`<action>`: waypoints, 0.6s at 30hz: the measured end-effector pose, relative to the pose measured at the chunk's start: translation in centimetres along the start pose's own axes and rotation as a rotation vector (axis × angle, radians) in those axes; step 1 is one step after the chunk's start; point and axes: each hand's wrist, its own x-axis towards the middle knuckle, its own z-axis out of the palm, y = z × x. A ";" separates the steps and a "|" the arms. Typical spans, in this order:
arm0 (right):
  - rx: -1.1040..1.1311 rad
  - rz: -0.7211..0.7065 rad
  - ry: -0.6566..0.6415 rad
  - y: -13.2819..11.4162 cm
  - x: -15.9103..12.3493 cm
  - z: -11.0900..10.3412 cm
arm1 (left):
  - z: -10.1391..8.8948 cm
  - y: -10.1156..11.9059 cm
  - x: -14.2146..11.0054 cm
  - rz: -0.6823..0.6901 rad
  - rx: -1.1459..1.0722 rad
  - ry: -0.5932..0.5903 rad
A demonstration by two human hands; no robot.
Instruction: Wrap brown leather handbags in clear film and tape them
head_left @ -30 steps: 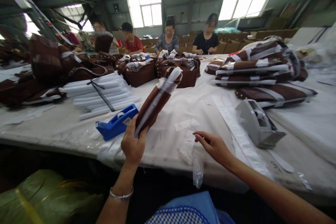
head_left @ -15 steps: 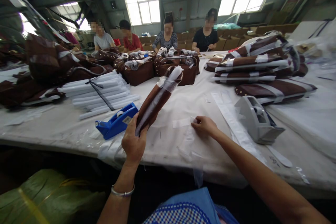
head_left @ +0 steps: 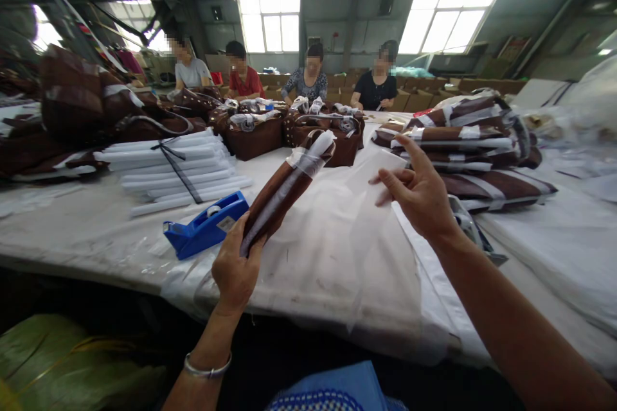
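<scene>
My left hand [head_left: 237, 270] grips the lower end of a long brown leather-look piece [head_left: 279, 196], tilted up to the right. A white padding strip runs along it, and clear wrap with tape binds its upper end. Above the table at the right, my right hand [head_left: 421, 189] is raised with the index finger stretched out. Between its thumb and other fingers is a thin translucent plastic sheet [head_left: 369, 231], which hangs down in front of the table. Beside my left hand stands a blue tape dispenser [head_left: 207, 225]. A grey tape dispenser [head_left: 465, 221] is partly hidden behind my right forearm.
White rolled strips [head_left: 178, 170], tied with a dark band, lie at the left. Several brown bags [head_left: 253, 135] stand behind them. Wrapped brown bags [head_left: 463, 135] are stacked at the right on the white-covered table [head_left: 96, 225]. Several people [head_left: 311, 77] sit across the table.
My right hand has risen from the tabletop, moving up and right, and a translucent sheet now hangs from it. My left hand still holds the brown piece, shifted slightly left and down in view.
</scene>
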 end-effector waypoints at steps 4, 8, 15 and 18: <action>0.102 0.039 -0.171 -0.2 2.5 0.1 | 0.0 -0.2 0.0 -0.007 0.001 0.007; 0.077 0.112 -0.487 -0.9 3.5 1.0 | 0.0 -0.5 0.0 -0.023 0.003 0.016; 0.184 -0.007 -0.542 -7.6 1.9 1.2 | 0.1 -0.7 0.0 -0.016 0.000 0.019; 0.185 -0.058 -0.543 -10.1 -0.7 0.6 | 0.0 -0.8 0.0 -0.012 0.002 0.016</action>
